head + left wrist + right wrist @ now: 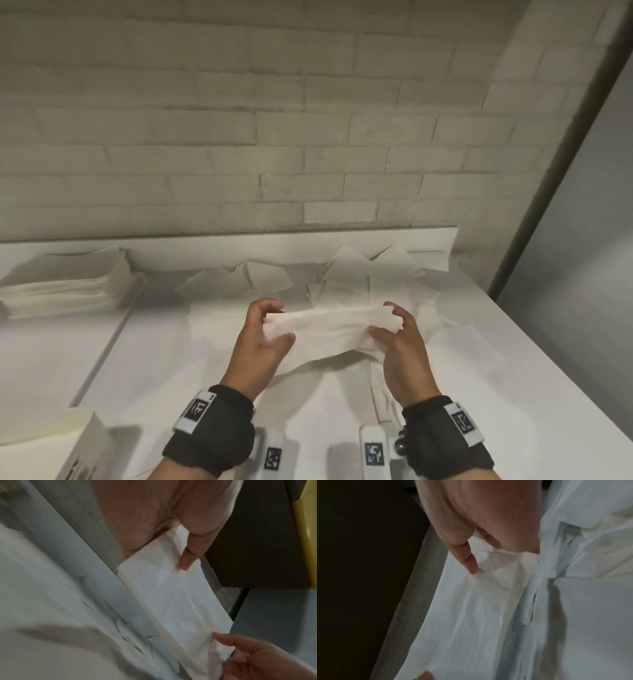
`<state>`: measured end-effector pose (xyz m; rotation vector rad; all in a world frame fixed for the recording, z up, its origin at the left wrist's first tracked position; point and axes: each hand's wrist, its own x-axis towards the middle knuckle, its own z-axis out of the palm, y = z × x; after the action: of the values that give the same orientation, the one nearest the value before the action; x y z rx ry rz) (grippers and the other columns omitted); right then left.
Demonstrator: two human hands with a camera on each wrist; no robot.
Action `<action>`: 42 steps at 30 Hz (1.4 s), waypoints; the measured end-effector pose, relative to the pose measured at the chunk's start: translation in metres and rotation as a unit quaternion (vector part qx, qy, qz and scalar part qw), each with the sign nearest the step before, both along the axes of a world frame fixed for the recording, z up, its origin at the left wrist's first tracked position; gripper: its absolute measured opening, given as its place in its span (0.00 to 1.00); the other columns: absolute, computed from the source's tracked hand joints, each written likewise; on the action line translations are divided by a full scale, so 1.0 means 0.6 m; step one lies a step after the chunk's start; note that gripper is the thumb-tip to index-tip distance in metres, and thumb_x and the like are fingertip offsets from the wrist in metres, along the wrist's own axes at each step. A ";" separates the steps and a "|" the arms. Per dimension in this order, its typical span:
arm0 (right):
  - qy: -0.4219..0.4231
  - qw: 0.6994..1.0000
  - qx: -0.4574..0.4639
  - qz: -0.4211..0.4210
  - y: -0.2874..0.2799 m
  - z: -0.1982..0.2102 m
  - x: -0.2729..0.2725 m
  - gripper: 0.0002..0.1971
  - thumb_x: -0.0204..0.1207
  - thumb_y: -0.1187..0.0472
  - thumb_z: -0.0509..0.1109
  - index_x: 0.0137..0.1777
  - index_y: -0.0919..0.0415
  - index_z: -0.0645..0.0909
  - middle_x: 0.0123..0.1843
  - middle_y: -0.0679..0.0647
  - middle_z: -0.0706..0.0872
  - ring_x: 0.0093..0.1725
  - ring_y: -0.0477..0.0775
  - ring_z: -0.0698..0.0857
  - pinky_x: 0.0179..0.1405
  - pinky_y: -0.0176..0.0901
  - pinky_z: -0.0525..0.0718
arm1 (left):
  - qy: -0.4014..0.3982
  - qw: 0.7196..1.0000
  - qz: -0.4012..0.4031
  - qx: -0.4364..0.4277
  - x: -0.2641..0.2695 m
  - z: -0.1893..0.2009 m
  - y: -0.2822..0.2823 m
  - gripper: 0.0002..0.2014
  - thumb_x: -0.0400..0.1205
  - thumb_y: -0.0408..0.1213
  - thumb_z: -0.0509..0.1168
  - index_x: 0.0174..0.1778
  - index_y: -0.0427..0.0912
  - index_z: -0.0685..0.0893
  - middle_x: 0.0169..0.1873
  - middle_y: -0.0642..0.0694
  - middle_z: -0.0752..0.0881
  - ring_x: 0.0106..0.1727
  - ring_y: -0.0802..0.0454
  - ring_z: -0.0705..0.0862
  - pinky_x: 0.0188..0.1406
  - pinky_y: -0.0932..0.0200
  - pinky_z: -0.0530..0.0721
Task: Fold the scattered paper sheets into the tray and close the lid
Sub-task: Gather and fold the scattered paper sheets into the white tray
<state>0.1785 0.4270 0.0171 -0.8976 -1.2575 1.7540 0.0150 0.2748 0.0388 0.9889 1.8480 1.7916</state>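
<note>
A folded paper sheet (329, 323) is held above the white table (479, 377), pinched at one end by the left hand (263, 337) and at the other by the right hand (399, 342), fingers and thumbs clamped on it.

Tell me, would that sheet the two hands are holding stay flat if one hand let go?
Probably not. The sheet already sags below where the left hand and right hand pinch its ends, so it looks floppy. Its embossed, tissue-like surface suggests it is light and tears easily. The loose sheets on the table lie rumpled, so a push would likely crumple it.
</note>
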 end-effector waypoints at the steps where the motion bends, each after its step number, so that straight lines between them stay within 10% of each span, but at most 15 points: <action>1: -0.007 1.000 0.006 0.003 -0.003 -0.001 0.001 0.26 0.71 0.71 0.73 0.64 0.44 0.78 0.57 0.66 0.83 0.55 0.65 0.85 0.61 0.56 0.84 | 0.003 1.000 0.004 -0.013 0.002 -0.004 -0.001 0.25 0.76 0.17 0.65 0.61 0.49 0.73 0.50 0.50 0.80 0.39 0.70 0.80 0.36 0.73 0.80; 10: -0.153 0.985 0.070 0.046 -0.036 -0.011 -0.015 0.26 0.72 0.77 0.61 0.61 0.45 0.73 0.56 0.61 0.81 0.44 0.53 0.79 0.33 0.39 0.77 | 0.081 0.983 -0.010 -0.166 0.008 -0.046 0.000 0.26 0.76 0.22 0.59 0.61 0.57 0.66 0.53 0.46 0.79 0.47 0.54 0.82 0.39 0.66 0.77; 18: -0.107 0.958 0.255 0.072 -0.090 0.066 -0.019 0.43 0.79 0.75 0.65 0.75 0.25 0.60 0.75 0.52 0.77 0.65 0.52 0.83 0.67 0.53 0.82 | 0.138 0.981 0.137 0.009 -0.020 0.057 -0.077 0.18 0.79 0.22 0.62 0.47 0.49 0.64 0.36 0.53 0.76 0.32 0.63 0.76 0.31 0.65 0.74; 20: -0.091 0.951 0.282 0.093 -0.126 0.098 -0.036 0.38 0.81 0.73 0.64 0.74 0.26 0.64 0.63 0.52 0.84 0.50 0.49 0.86 0.57 0.37 0.83 | 0.181 0.972 0.148 0.026 -0.044 0.089 -0.127 0.21 0.79 0.21 0.62 0.40 0.55 0.63 0.31 0.57 0.72 0.29 0.59 0.71 0.31 0.57 0.72; 24: -0.017 0.941 0.314 0.120 -0.225 0.129 -0.104 0.23 0.82 0.73 0.63 0.58 0.38 0.77 0.52 0.38 0.85 0.37 0.51 0.83 0.38 0.38 0.80 | 0.282 0.951 0.128 -0.017 -0.110 0.132 -0.268 0.22 0.75 0.13 0.61 0.33 0.50 0.77 0.32 0.56 0.80 0.33 0.60 0.78 0.36 0.66 0.75; 29: -0.087 0.912 0.336 0.221 -0.368 0.084 -0.238 0.21 0.77 0.78 0.61 0.40 0.49 0.82 0.44 0.46 0.84 0.44 0.42 0.82 0.48 0.30 0.76 | 0.311 0.912 0.128 -0.235 -0.219 0.136 -0.447 0.20 0.79 0.31 0.70 0.57 0.64 0.82 0.54 0.64 0.82 0.52 0.61 0.82 0.52 0.66 0.75; 34: -0.215 0.861 0.364 0.283 -0.484 0.058 -0.303 0.20 0.80 0.74 0.56 0.59 0.56 0.85 0.61 0.50 0.82 0.61 0.40 0.76 0.54 0.10 0.63 | 0.286 0.851 0.091 -0.431 -0.281 0.105 -0.548 0.30 0.78 0.33 0.69 0.77 0.54 0.73 0.65 0.59 0.71 0.62 0.59 0.75 0.57 0.62 0.72; 38: -0.333 0.785 0.445 0.274 -0.534 0.058 -0.322 0.22 0.77 0.72 0.56 0.62 0.51 0.84 0.62 0.48 0.82 0.69 0.51 0.76 0.83 0.54 0.54 | 0.331 0.778 0.045 -0.532 -0.303 0.092 -0.570 0.29 0.81 0.34 0.62 0.79 0.57 0.67 0.68 0.59 0.70 0.64 0.62 0.75 0.41 0.76 0.70; 42: -0.494 0.613 0.532 0.312 -0.571 0.075 -0.328 0.16 0.63 0.74 0.56 0.40 0.58 0.81 0.40 0.54 0.78 0.66 0.62 0.69 0.75 0.79 0.32 | 0.362 0.730 -0.055 -0.578 -0.312 0.081 -0.568 0.28 0.82 0.34 0.58 0.79 0.57 0.66 0.75 0.60 0.65 0.73 0.61 0.71 0.54 0.81 0.69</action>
<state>-0.0181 0.0847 0.0619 -0.6248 -3.1261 0.3451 -0.1720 -0.0657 0.0876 1.1944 2.5953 -0.1507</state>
